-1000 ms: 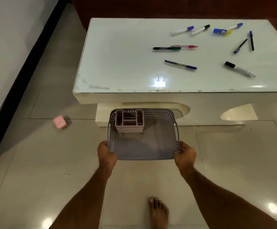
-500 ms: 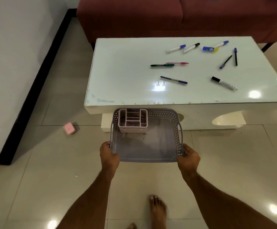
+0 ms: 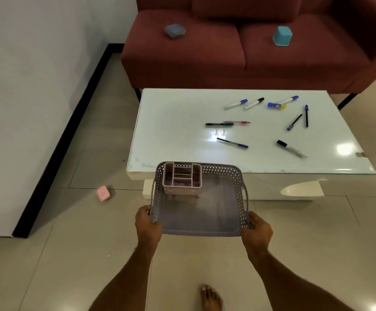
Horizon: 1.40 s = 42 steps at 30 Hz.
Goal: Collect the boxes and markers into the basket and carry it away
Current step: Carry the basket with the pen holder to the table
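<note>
Since approx. 1 s ago, view has lifted and pulled back: sofa [image 3: 238, 55] now in sight w/ two boxes on its seat, table [image 3: 171, 131] sits further up the frame, basket's far edge now overlaps table's near edge in view instead of sitting below it.

Grip: left hand [image 3: 147, 224] curled round basket's near-left corner; right hand [image 3: 257, 228] curled round near-right corner. Both clamped on the rim, basket [image 3: 200, 223] carried level in front of person, above the floor [image 3: 48, 254].

Step in hand, by judgement: bringing basket up to the table to begin collecting. No markers or loose boxes in it yet. Next move likely calls for setting basket down on or beside table so one hand is freed for picking.

Condition of task items:
- Basket: grey-lilac, perforated walls, side handles, shallow. A pink divided organiser [image 3: 182, 179] stands in its far-left corner; rest of floor bare.
- Markers [image 3: 232, 142]: approx. ten, scattered over right half of table, all lying flat, mostly apart; green and pink pair lie touching end to side.
- Grey-blue box [image 3: 175, 31] on left sofa cushion; teal box [image 3: 282, 36] on right cushion.
- Pink box [image 3: 103, 193] on floor, left of table, near the wall.

Risk: glossy table top, round markers may roll.
</note>
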### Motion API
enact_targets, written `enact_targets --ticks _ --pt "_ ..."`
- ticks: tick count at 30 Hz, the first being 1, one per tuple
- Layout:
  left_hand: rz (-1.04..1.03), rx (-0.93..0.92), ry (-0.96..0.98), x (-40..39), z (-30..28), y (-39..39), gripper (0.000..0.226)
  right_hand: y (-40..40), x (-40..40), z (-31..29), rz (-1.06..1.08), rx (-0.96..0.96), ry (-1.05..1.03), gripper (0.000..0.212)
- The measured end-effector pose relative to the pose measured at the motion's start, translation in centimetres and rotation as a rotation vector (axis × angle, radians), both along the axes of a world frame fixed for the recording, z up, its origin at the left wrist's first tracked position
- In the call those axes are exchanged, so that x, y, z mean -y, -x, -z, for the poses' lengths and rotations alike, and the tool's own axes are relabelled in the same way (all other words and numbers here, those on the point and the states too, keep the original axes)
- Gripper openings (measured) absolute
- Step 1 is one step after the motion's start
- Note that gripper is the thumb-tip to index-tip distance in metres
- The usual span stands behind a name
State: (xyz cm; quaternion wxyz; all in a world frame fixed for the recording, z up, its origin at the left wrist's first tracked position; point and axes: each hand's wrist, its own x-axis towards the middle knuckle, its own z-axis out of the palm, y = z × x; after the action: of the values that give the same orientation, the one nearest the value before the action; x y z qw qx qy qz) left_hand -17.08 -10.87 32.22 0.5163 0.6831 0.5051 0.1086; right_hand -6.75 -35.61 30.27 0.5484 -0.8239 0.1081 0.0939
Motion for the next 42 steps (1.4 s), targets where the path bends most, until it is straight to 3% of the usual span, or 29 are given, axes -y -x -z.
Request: enact_targets --ticks 10,22,26,28,34,42 --pt "-0.005 0.011 -0.044 -4.5 -2.7 -4.7 0.038 -5.5 -4.2 -2.6 -0.019 0.061 0.011 0.021" --pt "-0.034 0.066 -0.124 -9.5 -1.9 -11.3 0.022 -14.7 -10.3 -2.3 -0.082 0.127 0.065 0.018" --pt "-0.037 0.052 -0.124 -11.8 -1.7 -12.9 0.028 -16.8 -12.7 -2.1 -0.104 0.115 0.044 0.017" --pt "-0.037 0.025 -0.134 -13.3 -1.1 -13.4 0.019 -17.7 -13.9 -2.0 -0.128 0.13 0.049 0.018" --pt "-0.054 -0.003 -0.139 -16.4 0.3 -15.2 0.03 -19.5 -17.1 -0.8 -0.133 0.098 0.034 0.018" --pt "-0.032 0.009 -0.109 -20.8 0.9 -17.9 0.02 -21.3 -21.5 0.8 -0.104 0.116 0.045 0.02"
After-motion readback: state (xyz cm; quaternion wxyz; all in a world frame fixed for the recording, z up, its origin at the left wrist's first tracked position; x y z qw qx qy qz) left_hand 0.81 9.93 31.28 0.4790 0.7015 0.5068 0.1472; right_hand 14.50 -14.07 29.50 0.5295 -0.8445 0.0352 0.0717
